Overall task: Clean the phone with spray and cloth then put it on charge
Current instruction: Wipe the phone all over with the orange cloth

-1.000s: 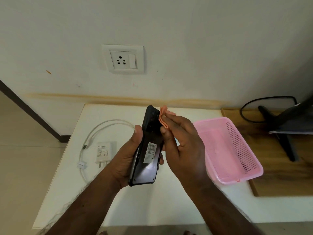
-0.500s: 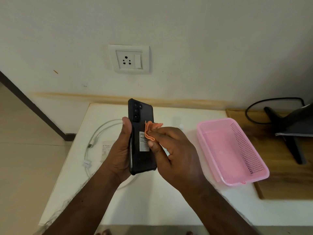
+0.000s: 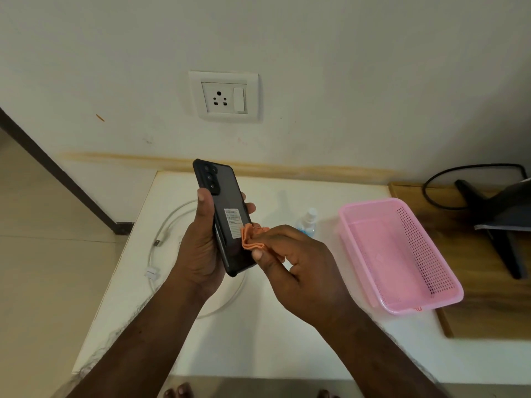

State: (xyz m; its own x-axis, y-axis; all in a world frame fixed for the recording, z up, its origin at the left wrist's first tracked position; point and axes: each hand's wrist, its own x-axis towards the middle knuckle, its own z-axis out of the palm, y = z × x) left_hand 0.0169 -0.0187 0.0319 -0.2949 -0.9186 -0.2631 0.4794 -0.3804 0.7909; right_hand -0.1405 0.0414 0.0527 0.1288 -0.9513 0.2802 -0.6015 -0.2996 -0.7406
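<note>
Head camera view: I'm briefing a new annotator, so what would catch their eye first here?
At centre, the left hand holds a black phone upright, back facing the camera, while the right hand presses an orange cloth against its lower back. To the right a pink basket sits on the white table, and a wall socket is above.
</note>
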